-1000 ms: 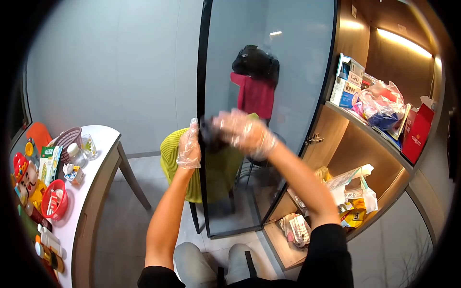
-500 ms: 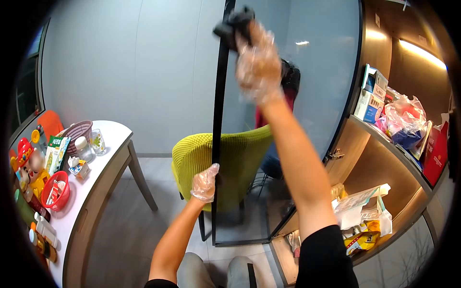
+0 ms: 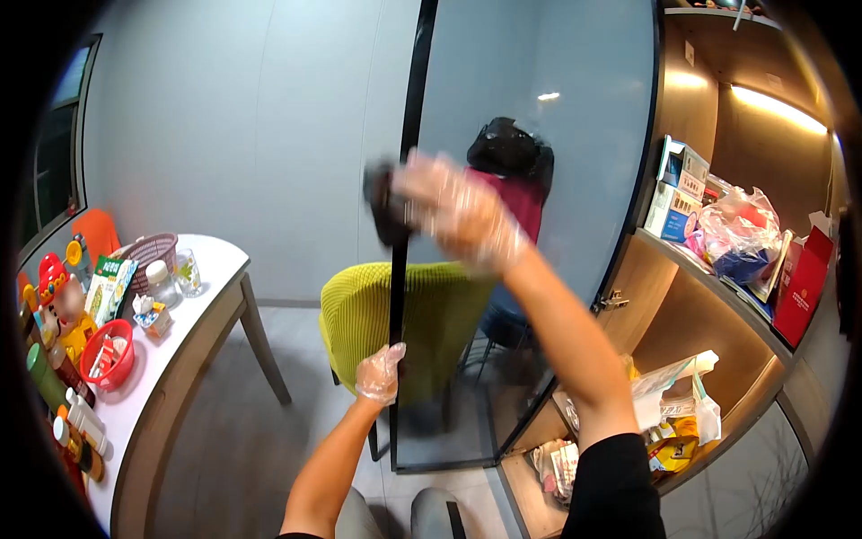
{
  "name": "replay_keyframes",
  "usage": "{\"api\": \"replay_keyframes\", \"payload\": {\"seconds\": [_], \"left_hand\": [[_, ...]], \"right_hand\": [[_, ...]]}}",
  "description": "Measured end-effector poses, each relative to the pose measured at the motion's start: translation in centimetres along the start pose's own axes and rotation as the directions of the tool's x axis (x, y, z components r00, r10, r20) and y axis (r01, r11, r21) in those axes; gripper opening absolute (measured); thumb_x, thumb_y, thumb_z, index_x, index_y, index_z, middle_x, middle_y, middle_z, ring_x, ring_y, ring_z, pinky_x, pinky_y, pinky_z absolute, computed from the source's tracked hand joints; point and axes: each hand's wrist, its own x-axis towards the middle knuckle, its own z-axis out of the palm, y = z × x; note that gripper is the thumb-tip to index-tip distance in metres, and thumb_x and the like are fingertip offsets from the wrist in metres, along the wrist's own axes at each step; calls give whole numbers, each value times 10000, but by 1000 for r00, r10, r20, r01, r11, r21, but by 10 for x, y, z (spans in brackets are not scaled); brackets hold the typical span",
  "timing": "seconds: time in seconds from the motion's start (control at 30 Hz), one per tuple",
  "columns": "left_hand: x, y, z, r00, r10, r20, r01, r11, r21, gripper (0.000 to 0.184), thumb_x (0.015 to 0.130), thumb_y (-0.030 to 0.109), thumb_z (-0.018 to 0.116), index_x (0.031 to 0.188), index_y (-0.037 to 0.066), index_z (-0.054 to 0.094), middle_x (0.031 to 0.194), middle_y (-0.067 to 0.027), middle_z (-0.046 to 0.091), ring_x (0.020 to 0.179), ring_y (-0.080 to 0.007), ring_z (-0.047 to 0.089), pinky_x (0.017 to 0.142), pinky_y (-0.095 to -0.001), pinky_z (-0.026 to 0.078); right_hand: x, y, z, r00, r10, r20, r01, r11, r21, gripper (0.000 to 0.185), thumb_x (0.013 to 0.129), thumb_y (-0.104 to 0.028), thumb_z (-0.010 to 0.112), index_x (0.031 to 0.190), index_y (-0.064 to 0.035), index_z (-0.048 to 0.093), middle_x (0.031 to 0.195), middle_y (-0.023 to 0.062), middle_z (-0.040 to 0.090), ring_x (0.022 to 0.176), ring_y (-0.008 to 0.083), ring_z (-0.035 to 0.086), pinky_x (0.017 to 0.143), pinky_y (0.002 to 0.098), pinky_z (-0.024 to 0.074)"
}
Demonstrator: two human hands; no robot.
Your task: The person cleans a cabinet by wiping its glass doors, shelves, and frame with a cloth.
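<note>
A dark cloth (image 3: 384,205), blurred by motion, is wrapped round the black edge frame of a glass door (image 3: 575,135). My right hand (image 3: 460,211), in a clear plastic glove, holds the cloth against that frame at mid-height. Lower down, my gloved left hand (image 3: 380,374) grips the same black frame, its fingers closed round the edge. A green ribbed chair (image 3: 359,314) stands behind the door, partly seen through the glass.
At the left, a white table (image 3: 215,260) bears a red basket (image 3: 109,356), bottles, a glass and a figurine. Lit wooden shelves (image 3: 664,296) at the right hold boxes and bags. A black bag (image 3: 507,148) shows in the glass.
My right hand went up the frame with the cloth, then came down to mid-height. My left hand first shifted from beside the frame onto it, then slid a little lower.
</note>
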Motion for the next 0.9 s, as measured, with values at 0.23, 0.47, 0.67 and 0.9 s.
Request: {"api": "replay_keyframes", "payload": {"seconds": [0.23, 0.47, 0.67, 0.9], "left_hand": [[-5, 18, 0, 978, -184, -101, 172, 979, -114, 439, 1071, 356, 494, 787, 46, 624, 732, -288, 560, 696, -500, 555, 615, -537, 419], [-20, 5, 20, 955, -277, -111, 249, 945, -214, 594, 1088, 497, 441, 761, 25, 596, 748, -294, 588, 764, -528, 580, 683, -567, 432], [-25, -26, 50, 963, -193, -188, 103, 909, -404, 522, 1068, 435, 491, 1019, -50, 679, 887, -301, 692, 858, -501, 659, 745, -532, 505], [-34, -44, 58, 954, -293, -56, 237, 859, -454, 844, 1079, 607, 389, 1256, -186, 619, 1101, -385, 698, 1084, -543, 652, 945, -508, 509]], "right_hand": [[112, 167, -50, 724, 560, -403, -684, 661, -309, 582, 979, -161, 528, 1561, -151, 521, 1692, 231, 316, 1588, 387, 266, 1318, 444, 190], [6, 8, 37, 844, 366, -393, -455, 875, -162, 515, 836, -26, 569, 1336, 21, 682, 1515, 277, 546, 1449, 410, 494, 1237, 505, 370], [-184, -246, 156, 904, 424, -46, -417, 901, 117, 296, 888, -146, 699, 1161, -58, 770, 1511, 190, 578, 1391, 352, 578, 1163, 505, 452], [-120, -94, 66, 937, 280, -207, -290, 957, -20, 233, 869, -99, 695, 1078, -15, 756, 1494, 195, 586, 1380, 371, 585, 1135, 534, 488]]}}
